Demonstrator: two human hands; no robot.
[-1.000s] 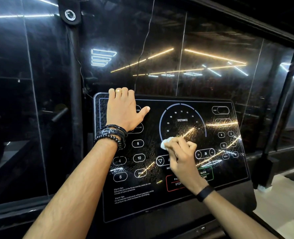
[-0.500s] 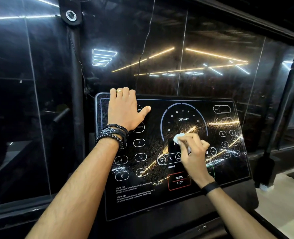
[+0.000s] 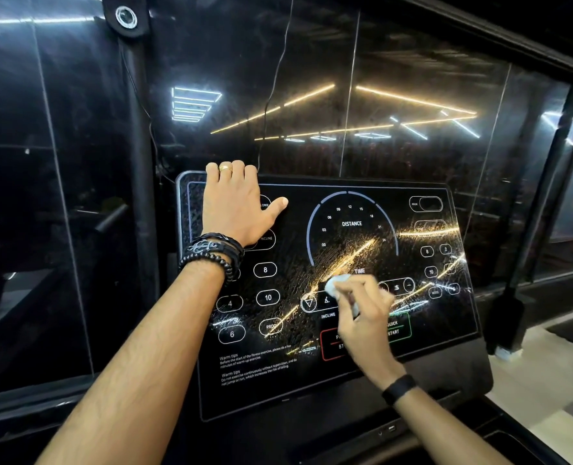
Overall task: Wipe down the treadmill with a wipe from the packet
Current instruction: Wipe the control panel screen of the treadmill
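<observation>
A right hand [image 3: 362, 317] pinches a crumpled white wipe [image 3: 337, 286] against the glossy black treadmill console panel [image 3: 312, 377], just below its "TIME" label. Well left of the grip, the left hand [image 3: 236, 206], fingers hooked over the panel's top edge, lies flat.

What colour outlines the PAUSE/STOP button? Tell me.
Red: the PAUSE/STOP button has a red outline, seen in the head view.

the room is dim and mostly black. warm and cool strip lights reflect in the glossy wall [image 3: 395, 95] above the left hand [image 3: 236, 209], and gold glare streaks the console screen [image 3: 352, 364] around the slightly motion-blurred right hand [image 3: 362, 317]. straight edges bow outward near the frame's borders.
</observation>
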